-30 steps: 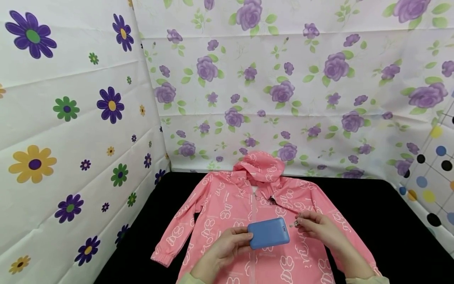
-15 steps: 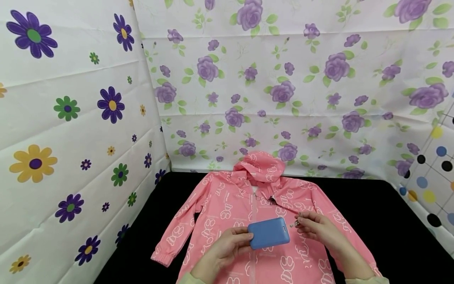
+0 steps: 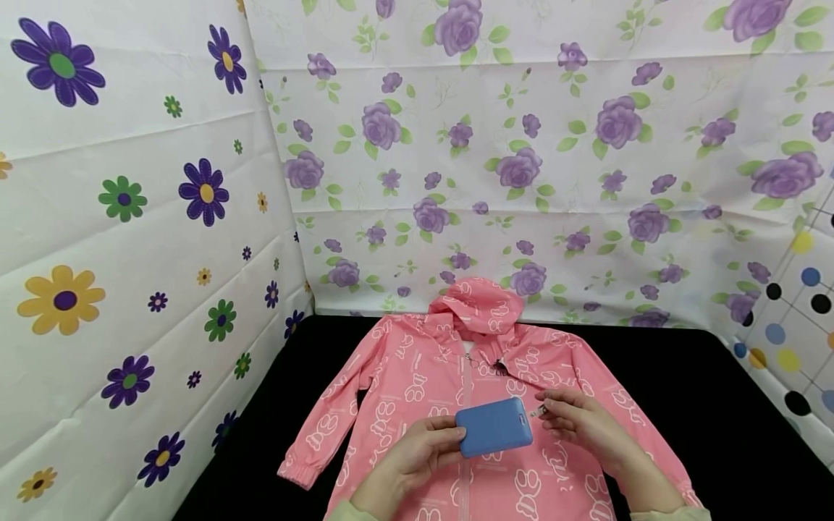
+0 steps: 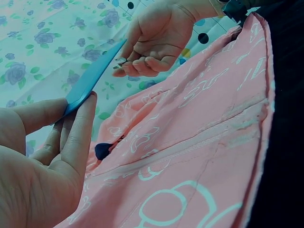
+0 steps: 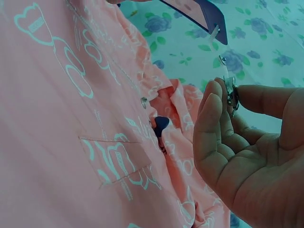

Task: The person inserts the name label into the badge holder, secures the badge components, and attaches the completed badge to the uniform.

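Note:
A flat blue badge holder (image 3: 494, 428) with a slot in its right end is held above the jacket by my left hand (image 3: 423, 452). The thumb lies on its near face and the fingers are behind it, as the left wrist view shows. My right hand (image 3: 583, 423) pinches a small metal badge clip (image 5: 230, 92) between thumb and fingertips, just beyond the slotted end. A short clear strap (image 5: 223, 61) runs from the clip towards the slot. Beneath both hands, a pink hooded jacket (image 3: 417, 394) with white line drawings lies spread out, front up.
The jacket rests on a black table surface (image 3: 651, 354). Its hood (image 3: 478, 304) points to the back edge, and a dark tag (image 3: 500, 367) shows near the collar. Flower-printed curtains (image 3: 423, 174) stand behind and to the left; a dotted one (image 3: 788, 318) is at right.
My right hand has turned slightly and shifted a little left, bringing the clip closer to the badge holder's slot. The left hand and jacket have hardly moved.

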Demonstrator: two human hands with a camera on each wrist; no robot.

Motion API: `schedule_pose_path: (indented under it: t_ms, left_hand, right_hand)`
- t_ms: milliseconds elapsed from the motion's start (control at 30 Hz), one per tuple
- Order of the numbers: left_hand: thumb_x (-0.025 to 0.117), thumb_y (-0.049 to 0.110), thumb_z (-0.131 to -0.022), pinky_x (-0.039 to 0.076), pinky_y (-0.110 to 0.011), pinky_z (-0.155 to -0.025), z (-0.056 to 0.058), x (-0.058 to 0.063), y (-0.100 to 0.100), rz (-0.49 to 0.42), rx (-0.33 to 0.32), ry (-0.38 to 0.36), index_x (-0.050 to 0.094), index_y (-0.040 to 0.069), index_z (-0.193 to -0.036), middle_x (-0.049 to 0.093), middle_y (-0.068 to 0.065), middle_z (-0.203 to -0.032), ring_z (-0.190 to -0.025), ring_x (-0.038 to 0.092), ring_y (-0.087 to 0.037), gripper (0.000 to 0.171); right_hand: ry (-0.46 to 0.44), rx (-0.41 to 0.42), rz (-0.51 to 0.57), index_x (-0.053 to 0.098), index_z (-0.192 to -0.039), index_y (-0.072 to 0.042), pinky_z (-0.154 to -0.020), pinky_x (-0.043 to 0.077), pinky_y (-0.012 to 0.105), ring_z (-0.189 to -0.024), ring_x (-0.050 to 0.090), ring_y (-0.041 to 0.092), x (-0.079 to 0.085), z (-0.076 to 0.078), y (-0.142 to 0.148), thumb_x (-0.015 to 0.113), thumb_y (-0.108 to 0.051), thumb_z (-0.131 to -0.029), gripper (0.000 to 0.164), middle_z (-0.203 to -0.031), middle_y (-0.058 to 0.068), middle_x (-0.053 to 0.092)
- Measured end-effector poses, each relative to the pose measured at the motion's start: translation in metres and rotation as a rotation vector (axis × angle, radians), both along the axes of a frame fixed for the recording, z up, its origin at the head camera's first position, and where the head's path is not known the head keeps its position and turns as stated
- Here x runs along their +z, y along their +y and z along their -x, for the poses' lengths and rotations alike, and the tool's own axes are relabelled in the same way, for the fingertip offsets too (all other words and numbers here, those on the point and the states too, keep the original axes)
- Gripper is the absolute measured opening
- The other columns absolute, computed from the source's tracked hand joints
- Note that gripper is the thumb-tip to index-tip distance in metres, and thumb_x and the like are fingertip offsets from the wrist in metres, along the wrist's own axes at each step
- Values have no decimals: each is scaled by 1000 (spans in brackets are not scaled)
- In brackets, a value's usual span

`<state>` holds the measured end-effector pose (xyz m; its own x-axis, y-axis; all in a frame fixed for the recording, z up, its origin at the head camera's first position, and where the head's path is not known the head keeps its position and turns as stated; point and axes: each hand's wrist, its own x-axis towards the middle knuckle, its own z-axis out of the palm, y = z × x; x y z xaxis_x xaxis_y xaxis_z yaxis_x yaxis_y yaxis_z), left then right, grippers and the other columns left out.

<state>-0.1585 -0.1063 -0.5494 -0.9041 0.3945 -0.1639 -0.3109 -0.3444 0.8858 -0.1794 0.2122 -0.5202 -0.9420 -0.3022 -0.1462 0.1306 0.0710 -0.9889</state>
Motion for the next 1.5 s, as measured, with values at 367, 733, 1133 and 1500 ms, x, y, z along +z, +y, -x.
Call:
schedule_pose_path:
  t_ms: [367,733,1133,1500]
  left_hand:
    - [66,0,-100,65,-31,-86,0,0,0,1,-6,2,60,-14,-129,74,-10,-99,-90,76,-15,33]
    - [65,3,-102,64,-32,-89,0,-1,-1,-6,13,-5,60,-13,-133,76,-11,-103,-94,76,-17,35]
    - [60,4,-106,53,-42,-111,5,9,-1,-35,-17,45,42,-16,-152,59,-34,-143,-124,69,-32,53]
    - [70,9,-103,45,-43,-120,11,37,18,155,-69,325,49,-4,-155,55,-24,-153,-144,52,-36,57]
  right_hand:
    - [-58,-27,-11,51,-150,8,-87,61,32,-102,68,19,2,0,-3,61,-31,-111,56,-110,2,71]
    - [-102,48,184,62,-132,-11,-93,60,29,-103,67,12,11,-3,4,56,-29,-113,26,-115,-1,71]
    - [-46,54,213,65,-126,-17,-90,59,26,-101,67,10,39,-13,-4,56,-26,-114,18,-113,-4,70]
    - [-34,56,153,69,-126,-17,-88,60,26,-99,68,12,46,-9,-4,60,-27,-112,20,-113,-2,71]
